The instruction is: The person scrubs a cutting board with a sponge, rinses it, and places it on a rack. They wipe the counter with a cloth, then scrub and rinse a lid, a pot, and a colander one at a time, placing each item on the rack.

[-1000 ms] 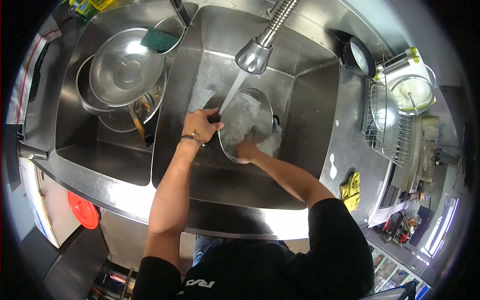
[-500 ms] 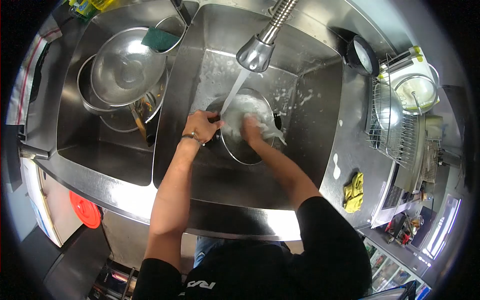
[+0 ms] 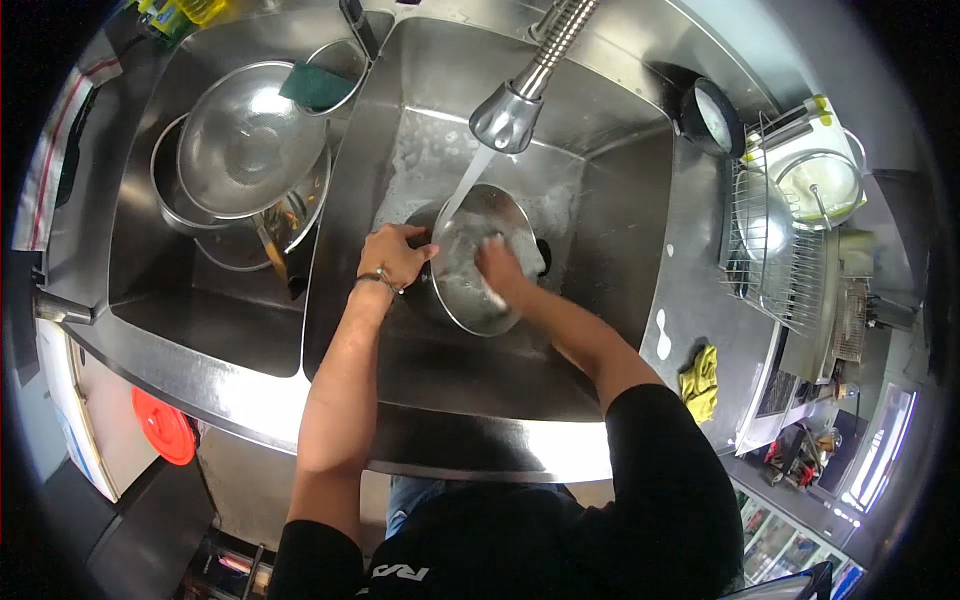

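Note:
A round steel pot (image 3: 456, 292) with dark side handles sits tilted in the right-hand sink basin, with cloudy water inside. My left hand (image 3: 395, 257) grips its left side, the thumb at the rim and the fingers around the handle area. Inside the pot, my right hand (image 3: 503, 268) is closed and somewhat blurred; whatever it holds against the wall is hidden by fingers and suds. Water from the faucet head (image 3: 507, 117) streams down into the pot near my left thumb.
The left basin holds a steel strainer (image 3: 250, 140), pots and a wooden-handled utensil. A green scouring pad (image 3: 316, 86) rests on a smaller steel vessel. On the right counter are a black pan (image 3: 712, 117), a wire dish rack (image 3: 765, 265) and a yellow cloth (image 3: 699, 383).
The pot has shifted slightly left and tilted more. My right hand has moved a little down and left inside it. Foam on the basin's right side has thinned.

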Action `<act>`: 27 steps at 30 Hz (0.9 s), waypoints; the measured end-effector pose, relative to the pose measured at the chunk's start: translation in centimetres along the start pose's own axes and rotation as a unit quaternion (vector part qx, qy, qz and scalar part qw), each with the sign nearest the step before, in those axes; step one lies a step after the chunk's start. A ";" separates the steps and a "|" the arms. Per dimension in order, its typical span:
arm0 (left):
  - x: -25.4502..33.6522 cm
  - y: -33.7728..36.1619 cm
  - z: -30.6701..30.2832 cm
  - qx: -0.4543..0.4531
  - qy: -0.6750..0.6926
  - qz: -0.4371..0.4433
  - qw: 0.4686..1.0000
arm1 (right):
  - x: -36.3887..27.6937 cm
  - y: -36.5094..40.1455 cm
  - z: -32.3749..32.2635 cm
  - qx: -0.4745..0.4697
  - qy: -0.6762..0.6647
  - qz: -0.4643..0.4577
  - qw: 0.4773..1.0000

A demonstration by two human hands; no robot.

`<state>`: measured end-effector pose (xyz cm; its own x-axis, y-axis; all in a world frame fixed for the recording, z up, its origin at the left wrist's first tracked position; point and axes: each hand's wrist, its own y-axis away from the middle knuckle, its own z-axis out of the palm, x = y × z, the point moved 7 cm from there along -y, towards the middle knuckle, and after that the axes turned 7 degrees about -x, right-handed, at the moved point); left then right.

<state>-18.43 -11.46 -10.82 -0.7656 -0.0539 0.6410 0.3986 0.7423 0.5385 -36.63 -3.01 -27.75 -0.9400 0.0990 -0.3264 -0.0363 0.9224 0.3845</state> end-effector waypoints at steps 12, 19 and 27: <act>-1.3 -0.6 0.8 -0.034 -0.065 0.007 0.997 | -0.2 -3.7 -2.4 0.420 -0.731 0.246 0.478; -1.3 -0.6 1.3 -0.025 -0.081 0.000 0.996 | -2.7 -5.1 -2.9 0.440 -0.612 0.256 0.605; -0.1 -0.2 0.9 -0.005 -0.061 0.035 0.998 | -7.4 -4.5 2.8 0.103 -0.717 0.097 0.682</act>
<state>-18.89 -10.98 -11.52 -0.7912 0.0798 0.6063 0.4576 0.7350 0.5004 -28.56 -6.83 -29.45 0.3838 0.3551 -0.8524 0.2283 0.8579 0.4602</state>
